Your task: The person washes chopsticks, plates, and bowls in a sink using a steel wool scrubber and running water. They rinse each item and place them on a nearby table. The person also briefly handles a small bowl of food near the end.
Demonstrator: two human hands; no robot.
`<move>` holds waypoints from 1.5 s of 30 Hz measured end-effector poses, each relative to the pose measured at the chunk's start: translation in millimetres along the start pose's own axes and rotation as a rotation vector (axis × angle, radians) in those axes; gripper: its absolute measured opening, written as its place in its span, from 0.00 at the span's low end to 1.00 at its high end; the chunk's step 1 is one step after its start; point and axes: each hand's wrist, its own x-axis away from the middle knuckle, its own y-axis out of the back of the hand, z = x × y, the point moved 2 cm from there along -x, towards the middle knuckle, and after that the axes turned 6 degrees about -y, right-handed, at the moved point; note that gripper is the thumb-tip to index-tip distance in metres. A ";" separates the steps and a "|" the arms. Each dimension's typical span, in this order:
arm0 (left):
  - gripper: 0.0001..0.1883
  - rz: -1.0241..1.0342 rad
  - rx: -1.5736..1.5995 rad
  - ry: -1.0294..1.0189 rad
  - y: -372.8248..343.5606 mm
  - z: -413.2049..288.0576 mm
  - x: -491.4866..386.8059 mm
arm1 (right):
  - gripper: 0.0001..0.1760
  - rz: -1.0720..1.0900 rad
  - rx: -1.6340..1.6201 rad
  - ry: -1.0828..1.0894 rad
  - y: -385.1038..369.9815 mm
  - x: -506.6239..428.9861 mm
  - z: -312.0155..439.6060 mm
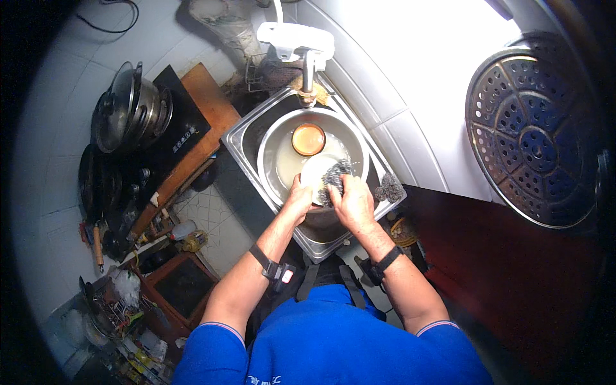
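My left hand (pixel 301 199) grips the near left rim of a white bowl (pixel 313 171), its thumb on the edge. In my right hand (pixel 353 199) is a dark, shiny scouring pad (pixel 339 168), pressed against the bowl's inside. Both hands are over a large round metal basin (pixel 266 166) that holds cloudy water (pixel 285 166). An orange-coloured round bowl (pixel 308 138) with a dark rim sits in the basin, just beyond the white one. The basin stands inside a stainless steel sink (pixel 240 139).
A faucet (pixel 308 79) with a white unit (pixel 296 38) rises behind the basin. Another scouring pad (pixel 389 187) lies on the sink's right corner. Pots with a glass lid (pixel 118 113) stand on a black cooktop (pixel 190 118) at left. A perforated steamer plate (pixel 534 139) is at right.
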 end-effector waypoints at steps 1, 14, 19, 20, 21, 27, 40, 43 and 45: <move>0.26 -0.005 0.008 -0.010 3.2 3.7 2.4 | 0.23 0.029 0.059 0.062 -2.9 1.1 4.2; 0.31 -0.210 -0.059 -0.093 22.8 -4.8 25.4 | 0.16 0.092 0.042 0.187 10.4 -4.1 41.1; 0.28 -0.232 0.054 -0.137 22.2 -7.4 20.4 | 0.17 0.074 0.216 0.230 12.0 9.1 41.6; 0.27 -0.232 0.047 -0.154 21.4 -7.4 21.2 | 0.17 0.053 0.217 0.217 9.7 10.8 40.6; 0.27 -0.221 0.070 -0.178 20.9 -7.8 21.7 | 0.17 0.031 0.218 0.198 6.8 12.3 39.2; 0.29 -0.258 0.105 -0.129 20.1 -2.8 24.7 | 0.11 -0.055 -0.006 -0.034 -16.9 16.6 27.0; 0.34 -0.352 0.098 -0.182 2.0 5.1 25.6 | 0.40 0.038 -0.291 -0.690 -77.1 5.4 1.0; 0.33 -0.379 0.002 -0.279 -0.6 7.4 19.2 | 0.40 0.091 -0.654 -0.901 -97.5 9.5 1.0; 0.33 -0.386 0.001 -0.283 1.4 5.5 19.1 | 0.35 0.134 -0.491 -0.873 -99.1 3.8 -4.5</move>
